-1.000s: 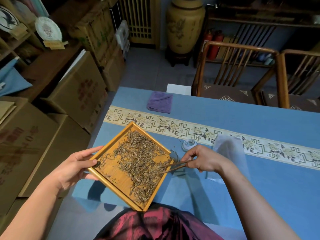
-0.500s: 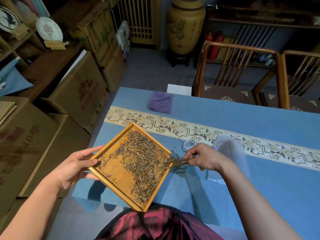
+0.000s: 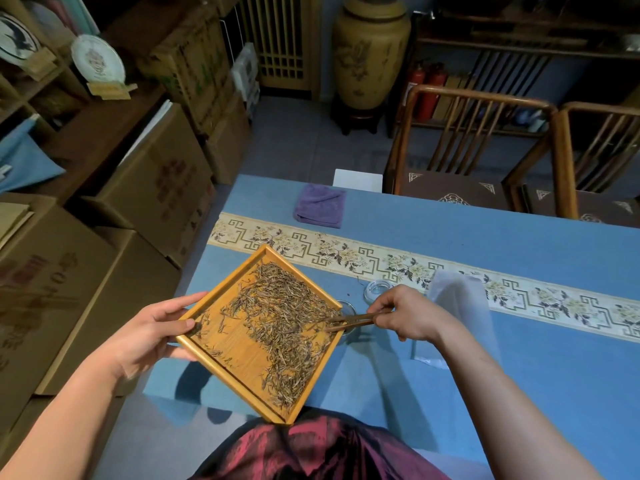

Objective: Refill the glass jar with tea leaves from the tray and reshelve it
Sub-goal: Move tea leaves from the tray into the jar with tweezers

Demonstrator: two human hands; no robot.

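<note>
My left hand [image 3: 145, 336] grips the left corner of a square bamboo tray [image 3: 239, 355], held tilted above the table's near left edge. Dry brown tea leaves [image 3: 284, 317] lie heaped toward the tray's right side. My right hand [image 3: 412, 313] pinches wooden tweezers [image 3: 349, 322], their tips in the leaves at the tray's right corner. Just past that corner the rim of the glass jar [image 3: 348, 308] shows on the table, mostly hidden by the tray. The jar's glass lid [image 3: 377, 289] lies beyond it.
The table wears a blue cloth [image 3: 519, 393] with a patterned runner [image 3: 346, 258]. A purple towel [image 3: 320, 209] lies at the far edge, a clear plastic bag [image 3: 457, 306] by my right wrist. Cardboard boxes [image 3: 152, 188] and shelves stand left, wooden chairs [image 3: 467, 150] behind.
The tweezers have shifted slightly along the tray's right corner among the leaves. The tray and my left hand have stayed almost still.
</note>
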